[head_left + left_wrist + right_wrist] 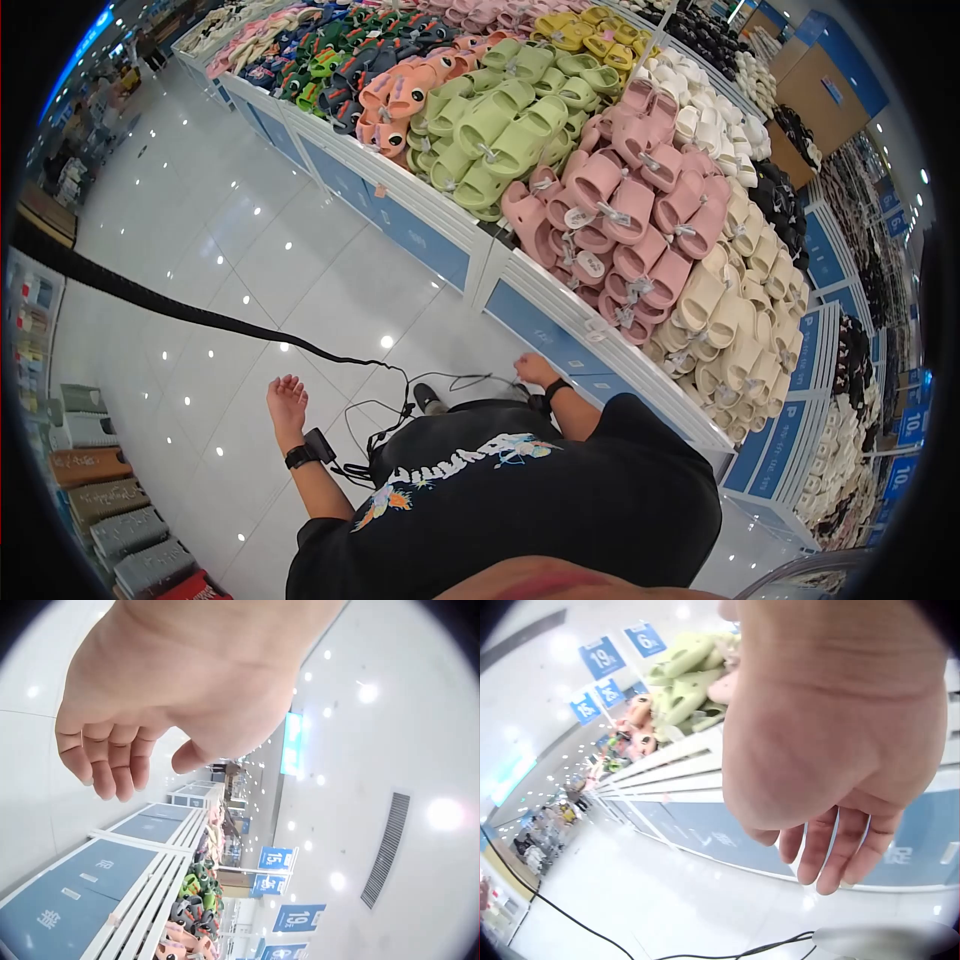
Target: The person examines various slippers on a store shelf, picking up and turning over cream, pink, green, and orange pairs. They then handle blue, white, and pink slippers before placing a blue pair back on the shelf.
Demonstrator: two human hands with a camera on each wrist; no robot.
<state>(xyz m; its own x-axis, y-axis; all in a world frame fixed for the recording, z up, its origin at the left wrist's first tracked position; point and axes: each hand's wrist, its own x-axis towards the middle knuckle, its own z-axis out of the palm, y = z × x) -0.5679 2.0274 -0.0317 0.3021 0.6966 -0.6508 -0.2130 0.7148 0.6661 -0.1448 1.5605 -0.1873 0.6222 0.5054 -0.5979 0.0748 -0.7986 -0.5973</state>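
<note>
My left hand [288,400] hangs over the tiled floor with its fingers loosely bent and nothing in them; the left wrist view shows the palm and curved fingers [112,754]. My right hand [538,370] is beside the blue-panelled front of a display bin [545,335], also holding nothing, its fingers [840,847] hanging relaxed in the right wrist view. Above that bin's slatted rim are heaped pink slippers [620,215] and beige slippers [735,310]. Green slippers [500,130] fill the neighbouring section, beside orange slippers with cartoon eyes [395,100].
Black cables [375,430] trail from the wrists near my feet, and a thick black strap [190,300] crosses the left side. Shoe boxes [120,510] line the lower left. White slippers [705,110] and cardboard boxes [820,95] stand farther back. Blue price signs [601,658] rise over the bins.
</note>
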